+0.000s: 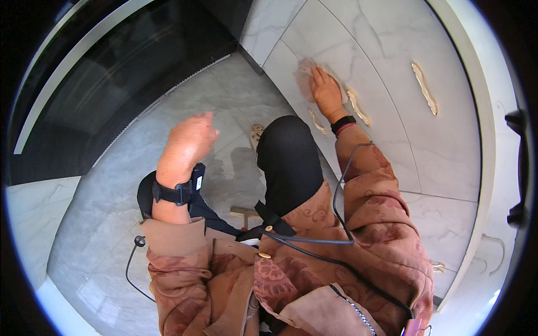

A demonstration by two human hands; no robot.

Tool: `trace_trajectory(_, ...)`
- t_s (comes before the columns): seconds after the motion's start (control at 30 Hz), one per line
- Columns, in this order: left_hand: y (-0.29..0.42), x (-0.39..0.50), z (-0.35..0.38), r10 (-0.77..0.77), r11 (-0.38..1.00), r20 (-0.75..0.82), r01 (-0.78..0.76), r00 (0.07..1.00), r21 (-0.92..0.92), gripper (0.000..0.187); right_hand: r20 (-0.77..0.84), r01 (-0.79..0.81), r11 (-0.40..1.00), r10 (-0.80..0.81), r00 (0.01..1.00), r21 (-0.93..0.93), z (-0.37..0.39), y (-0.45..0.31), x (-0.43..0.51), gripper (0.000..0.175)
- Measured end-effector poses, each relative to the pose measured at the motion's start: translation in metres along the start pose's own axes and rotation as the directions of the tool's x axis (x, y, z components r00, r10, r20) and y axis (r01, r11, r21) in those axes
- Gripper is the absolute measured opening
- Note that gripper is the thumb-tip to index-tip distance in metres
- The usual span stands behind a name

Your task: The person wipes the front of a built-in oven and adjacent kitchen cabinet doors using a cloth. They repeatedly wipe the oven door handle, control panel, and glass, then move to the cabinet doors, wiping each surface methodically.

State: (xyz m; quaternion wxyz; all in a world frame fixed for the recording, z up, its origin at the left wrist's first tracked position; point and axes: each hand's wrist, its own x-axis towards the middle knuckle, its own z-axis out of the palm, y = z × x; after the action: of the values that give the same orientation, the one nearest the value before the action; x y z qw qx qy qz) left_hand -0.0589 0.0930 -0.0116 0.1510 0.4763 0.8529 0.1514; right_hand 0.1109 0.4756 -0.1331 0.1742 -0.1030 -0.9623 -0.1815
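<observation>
My right hand [328,93] lies with its fingers together on a pale pinkish cloth [305,80], pressing it flat against a white marble-patterned cabinet front [282,63]. Just beside the cloth is a gold ornate handle [358,108]; a smaller-looking gold handle [317,122] sits lower, near my wrist. My left hand [191,136] hovers over the grey floor with its fingers curled in. I see nothing in it, though its palm side is hidden. A black strap with a small device [197,178] is around my left wrist.
To the left stands a glossy black cabinet front with a long silver handle [54,75]. Another gold handle [424,88] is on the right-hand front. A T-shaped tool [245,212] lies by my legs. A black cable [342,185] runs along my right sleeve. The floor [105,218] is grey tile.
</observation>
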Motion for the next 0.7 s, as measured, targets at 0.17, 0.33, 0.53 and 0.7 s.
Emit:
trace_trajectory(0.17, 0.002, 0.007, 0.0, -0.012, 0.999, 0.055, 0.01, 0.998, 0.05, 0.043, -0.152, 0.053, 0.977, -0.086, 0.985, -0.207, -0.045, 0.027, 0.014, 0.029)
trace_trajectory(0.33, 0.003, 0.006, -0.002, 0.004, 0.999, 0.109, -0.009, 0.994, 0.053, 0.042, -0.031, 0.176, 0.98, -0.179, 0.983, -0.098, -0.029, 0.013, 0.03, 0.023)
trace_trajectory(0.53, -0.002, 0.003, 0.0, -0.042, 0.999, 0.081, 0.04, 0.996, 0.034, 0.039, -0.114, 0.067, 0.993, -0.077, 0.991, -0.095, -0.048, 0.026, 0.015, 0.023)
trace_trajectory(0.7, -0.006, 0.006, 0.003, -0.035, 0.998, 0.094, 0.03, 0.995, 0.056, 0.038, -0.148, 0.085, 0.996, -0.082, 0.986, 0.014, -0.024, 0.031, 0.012, 0.024)
